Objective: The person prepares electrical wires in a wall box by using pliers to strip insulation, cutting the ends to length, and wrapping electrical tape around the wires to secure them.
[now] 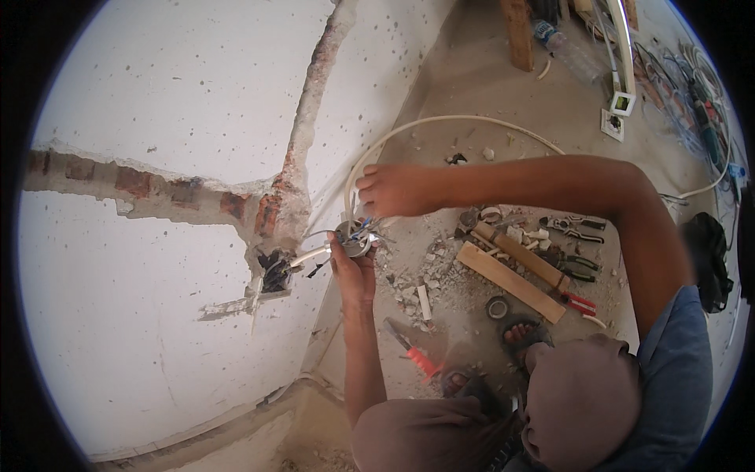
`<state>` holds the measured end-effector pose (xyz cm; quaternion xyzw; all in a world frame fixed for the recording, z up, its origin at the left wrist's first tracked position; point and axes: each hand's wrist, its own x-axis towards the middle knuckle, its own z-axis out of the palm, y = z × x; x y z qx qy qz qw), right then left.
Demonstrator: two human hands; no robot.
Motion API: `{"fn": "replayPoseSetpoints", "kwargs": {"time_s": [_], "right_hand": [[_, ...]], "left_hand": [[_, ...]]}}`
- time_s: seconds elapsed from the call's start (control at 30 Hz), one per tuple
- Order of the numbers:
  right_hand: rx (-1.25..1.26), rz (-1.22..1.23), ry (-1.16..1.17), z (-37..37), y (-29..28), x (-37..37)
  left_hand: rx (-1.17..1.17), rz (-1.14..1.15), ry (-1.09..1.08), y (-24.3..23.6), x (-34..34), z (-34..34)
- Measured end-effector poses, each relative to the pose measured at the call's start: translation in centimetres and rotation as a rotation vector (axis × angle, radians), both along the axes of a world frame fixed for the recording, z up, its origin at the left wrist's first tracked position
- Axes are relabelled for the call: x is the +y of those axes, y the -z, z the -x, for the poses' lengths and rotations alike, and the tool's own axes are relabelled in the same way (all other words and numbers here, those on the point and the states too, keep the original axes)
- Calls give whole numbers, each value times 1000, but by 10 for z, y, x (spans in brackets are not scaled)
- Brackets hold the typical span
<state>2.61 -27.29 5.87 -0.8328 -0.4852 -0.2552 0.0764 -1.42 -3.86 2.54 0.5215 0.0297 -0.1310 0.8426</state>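
My left hand (354,271) grips a small round electrical junction box (356,245), thumb at its near side. Blue, white and dark wires (365,226) stick out of the box. A short cream conduit (310,256) links it to a dark wall box (275,271) sunk in the broken wall. Another cream conduit (456,118) arches over the floor and comes down to the junction box. Just above the wires, my right hand (397,190) is closed with curled fingers beside this conduit; what lies within them is hidden.
Chased grooves (189,193) run through the white wall. On the floor lie rubble (409,275), a red-handled knife (421,360), wooden pieces (511,283), pliers (578,228), a tape roll (497,307) and a plastic bottle (574,55). Cables and a power tool (706,126) lie far right.
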Motion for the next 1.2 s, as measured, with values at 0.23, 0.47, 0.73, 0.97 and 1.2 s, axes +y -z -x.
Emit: {"fn": "replayPoseSetpoints", "kwargs": {"time_s": [0.23,0.47,0.73,0.97,1.2], "right_hand": [[193,-4,-5,-13,-3,-15],[-39,2,-205,-49,-36,-13],[42,-89,-134,-53,-38,6],[391,-170,-151,-23,-40,27],[376,244,-234,-41,-52,69]], "left_hand": [[5,2,31,7,7,-5],[23,56,79,3,9,-2],[-3,45,101,4,13,-3],[-5,-23,127,13,16,5],[-29,-17,155,11,28,9]]}}
